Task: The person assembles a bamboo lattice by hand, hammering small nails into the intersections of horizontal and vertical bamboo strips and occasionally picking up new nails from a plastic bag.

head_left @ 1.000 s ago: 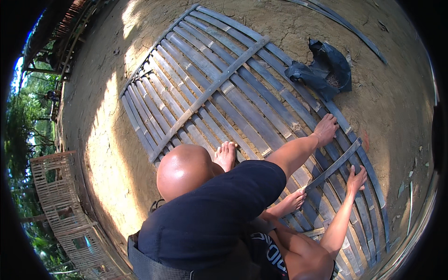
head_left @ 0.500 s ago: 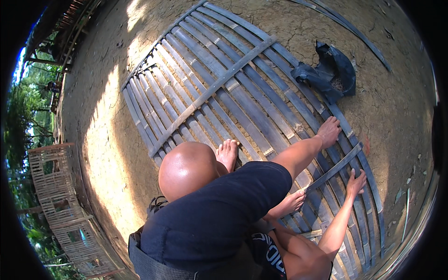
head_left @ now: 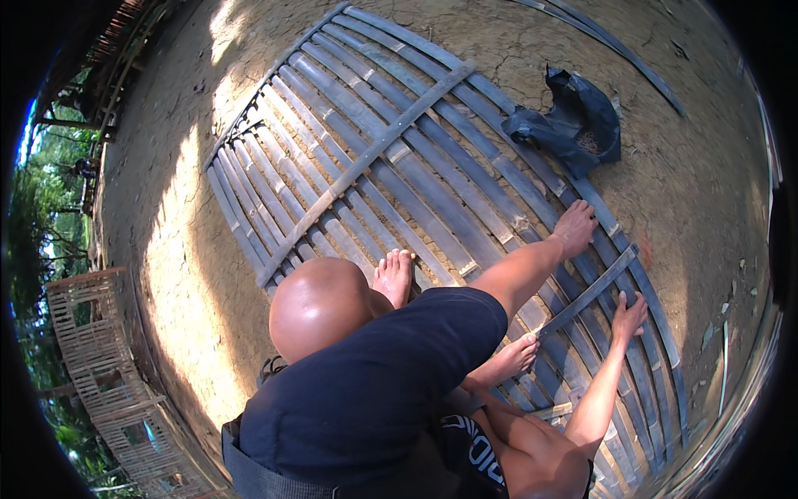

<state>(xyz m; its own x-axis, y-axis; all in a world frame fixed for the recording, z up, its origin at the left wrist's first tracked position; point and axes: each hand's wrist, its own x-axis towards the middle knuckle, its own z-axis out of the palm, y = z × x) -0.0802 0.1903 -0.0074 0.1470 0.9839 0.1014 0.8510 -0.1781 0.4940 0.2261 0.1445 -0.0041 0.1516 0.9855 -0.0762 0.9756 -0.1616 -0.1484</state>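
Note:
A long panel of dark bamboo slats, joined by crosspieces, lies on the earth beneath me. My left hand is closed over an outer slat on the panel's right side, its fingers curled at the edge. Lower down, past a narrow crosspiece, my right hand has its fingers bent around another slat near that same edge. The undersides of both grips are hidden. My bare feet rest on the slats, one foot farther up and the other foot close to the crosspiece.
A crumpled black plastic bag with small bits inside sits against the panel's right edge. Loose bamboo strips lie at the far right on cracked earth. A woven bamboo fence panel stands at the left.
The whole view has shifted slightly, carrying the panel and bag a little left and up. My right thumb and fingers are closer together on the slat; my left hand keeps its place.

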